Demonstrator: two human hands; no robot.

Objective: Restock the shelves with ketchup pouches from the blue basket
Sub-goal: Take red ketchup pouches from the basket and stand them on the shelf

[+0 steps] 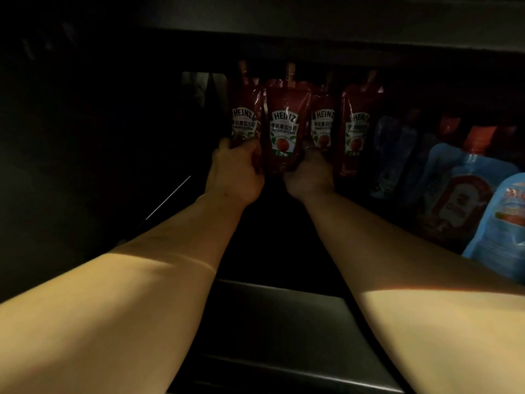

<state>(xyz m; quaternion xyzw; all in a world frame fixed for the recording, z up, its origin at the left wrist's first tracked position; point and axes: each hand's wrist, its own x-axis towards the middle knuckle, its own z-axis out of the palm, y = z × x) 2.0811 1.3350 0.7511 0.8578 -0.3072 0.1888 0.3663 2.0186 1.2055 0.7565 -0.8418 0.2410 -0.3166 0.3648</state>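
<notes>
Your left hand is curled round the bottom of the leftmost ketchup pouch, thumb and fingers closed on its lower edge. Your right hand grips the bottom right corner of the front pouch, which stands upright just right of the leftmost pouch and slightly ahead of it. Two more red pouches stand further right of the front pouch, deep in the dark shelf. Right of those, well away from the front pouch, blue pouches line up toward you.
</notes>
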